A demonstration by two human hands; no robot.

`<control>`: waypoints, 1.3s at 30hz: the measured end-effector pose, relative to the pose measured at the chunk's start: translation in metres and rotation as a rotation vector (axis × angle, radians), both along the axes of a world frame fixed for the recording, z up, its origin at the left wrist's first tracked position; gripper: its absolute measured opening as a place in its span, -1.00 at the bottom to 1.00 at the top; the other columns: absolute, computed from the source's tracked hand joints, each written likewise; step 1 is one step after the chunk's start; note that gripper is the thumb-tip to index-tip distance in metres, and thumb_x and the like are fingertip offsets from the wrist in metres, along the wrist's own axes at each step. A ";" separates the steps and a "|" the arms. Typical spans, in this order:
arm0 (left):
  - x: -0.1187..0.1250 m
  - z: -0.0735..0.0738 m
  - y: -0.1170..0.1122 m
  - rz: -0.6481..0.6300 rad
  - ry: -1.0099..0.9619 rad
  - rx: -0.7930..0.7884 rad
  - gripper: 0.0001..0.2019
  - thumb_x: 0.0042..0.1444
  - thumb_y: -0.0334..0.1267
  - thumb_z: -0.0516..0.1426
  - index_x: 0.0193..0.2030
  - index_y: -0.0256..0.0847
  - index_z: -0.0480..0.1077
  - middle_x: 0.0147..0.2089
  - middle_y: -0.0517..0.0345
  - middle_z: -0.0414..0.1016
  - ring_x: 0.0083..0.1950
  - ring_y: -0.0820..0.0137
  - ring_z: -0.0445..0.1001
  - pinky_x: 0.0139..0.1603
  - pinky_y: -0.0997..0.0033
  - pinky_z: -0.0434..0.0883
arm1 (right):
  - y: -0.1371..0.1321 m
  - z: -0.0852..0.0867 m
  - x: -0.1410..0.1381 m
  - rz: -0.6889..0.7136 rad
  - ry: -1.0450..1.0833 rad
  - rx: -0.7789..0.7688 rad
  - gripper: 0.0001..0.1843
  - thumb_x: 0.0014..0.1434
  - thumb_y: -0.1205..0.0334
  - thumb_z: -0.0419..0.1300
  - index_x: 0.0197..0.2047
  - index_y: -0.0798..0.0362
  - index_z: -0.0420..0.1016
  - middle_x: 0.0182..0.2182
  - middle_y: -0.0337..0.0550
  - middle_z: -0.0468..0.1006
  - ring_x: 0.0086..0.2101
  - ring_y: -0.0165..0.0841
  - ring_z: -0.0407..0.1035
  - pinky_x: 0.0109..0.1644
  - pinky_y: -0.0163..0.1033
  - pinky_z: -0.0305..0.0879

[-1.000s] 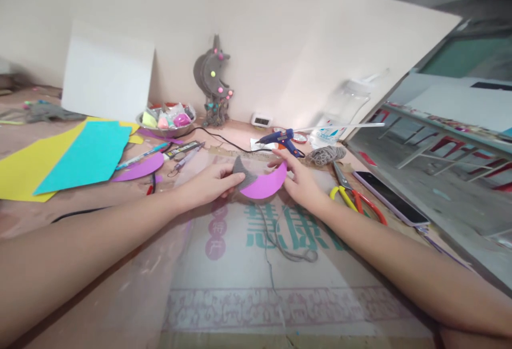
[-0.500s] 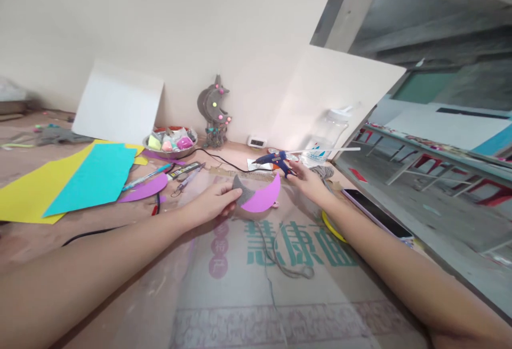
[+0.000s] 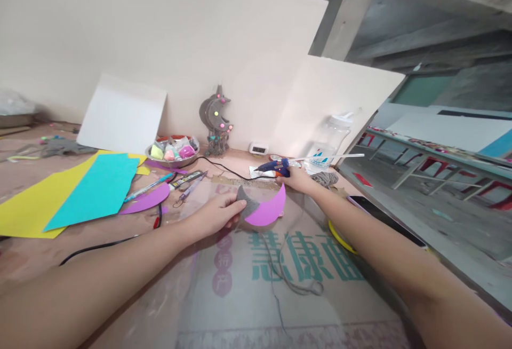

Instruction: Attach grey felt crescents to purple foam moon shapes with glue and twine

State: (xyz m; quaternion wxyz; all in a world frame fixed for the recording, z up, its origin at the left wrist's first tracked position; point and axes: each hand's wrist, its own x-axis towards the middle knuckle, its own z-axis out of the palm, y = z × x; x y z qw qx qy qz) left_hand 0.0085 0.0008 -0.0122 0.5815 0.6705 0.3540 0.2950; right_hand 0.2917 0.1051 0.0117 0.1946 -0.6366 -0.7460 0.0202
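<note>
My left hand [image 3: 216, 216] pinches the grey end of a crescent [image 3: 262, 209] made of grey felt and purple foam, holding it just above the table. Farther back, my right hand [image 3: 296, 177] is closed around the handle of a blue glue gun [image 3: 274, 167], whose nozzle points left and whose clear glue stick juts out to the right. A black cord [image 3: 224, 166] trails from the gun across the table. Grey string [image 3: 280, 263] lies on the printed cardboard sheet [image 3: 280, 285] under the crescent.
Yellow and teal foam sheets [image 3: 92, 183] lie at the left beside a purple cutout [image 3: 148, 198] and pens. A metal bowl of coloured bits [image 3: 172, 150], a grey moon ornament [image 3: 216, 119] and a plastic jar [image 3: 332, 138] stand by the wall. A phone [image 3: 384, 218] lies at the right.
My right hand let go of the crescent, reached back to the glue gun and closed on its handle. The left hand kept hold of the crescent. The view tilted upward.
</note>
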 end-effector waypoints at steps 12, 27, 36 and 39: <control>0.000 0.001 0.000 0.054 -0.024 -0.021 -0.66 0.14 0.00 -0.01 -0.50 -0.21 0.13 -0.63 0.34 0.15 -0.64 0.59 0.10 -0.61 0.56 0.07 | -0.026 0.025 -0.013 0.069 0.317 -0.048 -0.62 0.18 0.05 0.03 -0.14 0.14 0.50 -0.42 -0.06 0.59 -0.40 -0.36 0.47 -0.36 -0.33 0.35; -0.004 0.008 -0.001 0.285 0.061 0.143 -0.64 0.13 -0.04 0.01 -0.58 -0.22 0.15 -0.64 0.30 0.16 -0.62 0.55 0.16 -0.60 0.52 0.10 | -0.152 0.010 -0.047 0.396 0.461 -0.125 -0.79 0.12 0.02 0.15 -0.30 -0.06 0.49 -0.33 -0.20 0.60 -0.29 -0.24 0.49 -0.21 -0.15 0.46; -0.005 0.011 -0.002 0.309 0.072 0.090 -0.63 0.12 -0.03 0.03 -0.57 -0.25 0.20 -0.66 0.32 0.15 -0.66 0.59 0.12 -0.64 0.54 0.05 | -0.149 -0.003 -0.048 0.385 0.389 -0.153 -0.71 0.11 -0.06 0.12 -0.43 -0.01 0.37 -0.48 -0.20 0.51 -0.44 -0.29 0.43 -0.40 -0.20 0.41; -0.004 0.011 -0.003 0.312 0.060 0.068 -0.63 0.12 -0.03 0.02 -0.58 -0.25 0.20 -0.67 0.32 0.13 -0.67 0.59 0.11 -0.64 0.55 0.05 | -0.149 -0.001 -0.048 0.339 0.335 -0.166 -0.69 0.10 -0.05 0.12 -0.45 0.01 0.37 -0.52 -0.20 0.48 -0.46 -0.32 0.40 -0.41 -0.22 0.37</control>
